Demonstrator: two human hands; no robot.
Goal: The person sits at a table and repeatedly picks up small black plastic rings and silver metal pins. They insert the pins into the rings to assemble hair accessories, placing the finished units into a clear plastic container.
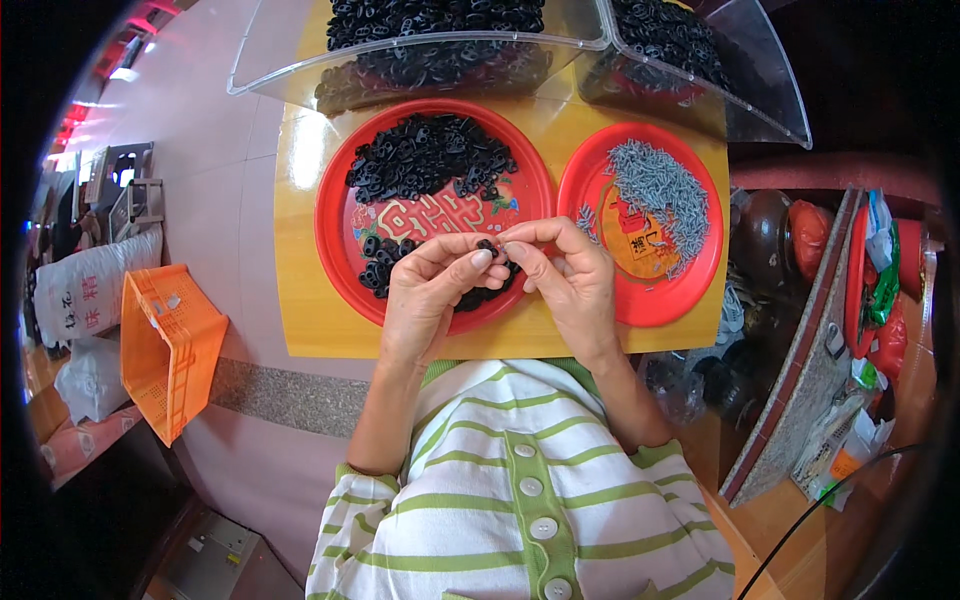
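The left hand (432, 285) pinches a small black piece (487, 246) in the middle of the frame, and the right hand (572, 285) is just to its right, its own grip too small to tell.

Work area is brightly lit; white glare marks the yellow tabletop (300, 270) at upper left; fisheye bends edges; rim falls black

Orange crate (185, 318) beside a white sack (95, 285)
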